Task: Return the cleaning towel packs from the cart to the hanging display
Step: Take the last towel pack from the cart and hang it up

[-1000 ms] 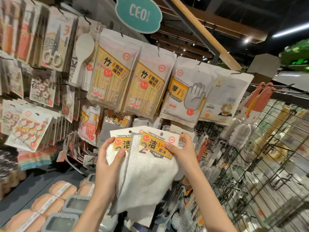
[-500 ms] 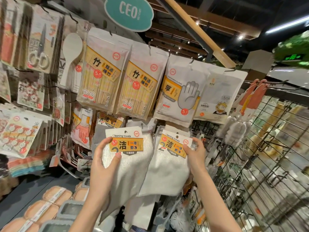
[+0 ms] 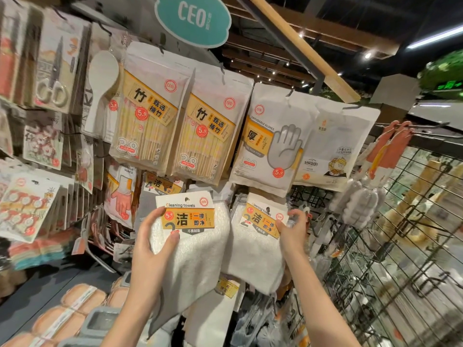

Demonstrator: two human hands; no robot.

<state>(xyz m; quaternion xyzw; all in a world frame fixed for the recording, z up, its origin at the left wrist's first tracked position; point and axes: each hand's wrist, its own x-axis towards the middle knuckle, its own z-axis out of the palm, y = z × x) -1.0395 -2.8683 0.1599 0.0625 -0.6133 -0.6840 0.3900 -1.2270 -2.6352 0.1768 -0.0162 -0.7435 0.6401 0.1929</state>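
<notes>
- Shop shelving fills the view: a hanging display [image 3: 225,121] of packaged kitchen goods runs from nine o'clock across to one o'clock, under a teal "CEO" sign [image 3: 193,18] at twelve o'clock.
- Two bamboo chopstick packs [image 3: 147,121] hang side by side above centre; a disposable gloves pack [image 3: 270,144] hangs just beside them toward one o'clock.
- Scissors on a card [image 3: 53,73] and a white rice spoon [image 3: 102,78] hang toward ten o'clock.
- A wire grid panel [image 3: 400,246] slants down the side from three to five o'clock, with white brushes on orange handles [image 3: 360,204] hanging near its top.
- The left hand [image 3: 152,244] grips the left cleaning towel pack [image 3: 193,236]: thumb pressed on the front below the orange label, fingers curled round its left edge.
- This pack is raised at centre, its "Cleaning towels" header card upright and its white cloth drooping toward six o'clock.
- The right hand [image 3: 293,229] pinches the right cleaning towel pack [image 3: 255,249] at the right end of its label card.
- That pack sits just beside the first, toward three o'clock of it, tilted, with a small hanging hole showing in the top of its card.
- Whether either pack's hole is on a hook cannot be told.
- Both packs are up against the lower row of the display, below the gloves and chopsticks.
- Tan sponges [image 3: 75,309] in wrappers lie on a shelf at seven o'clock.
</notes>
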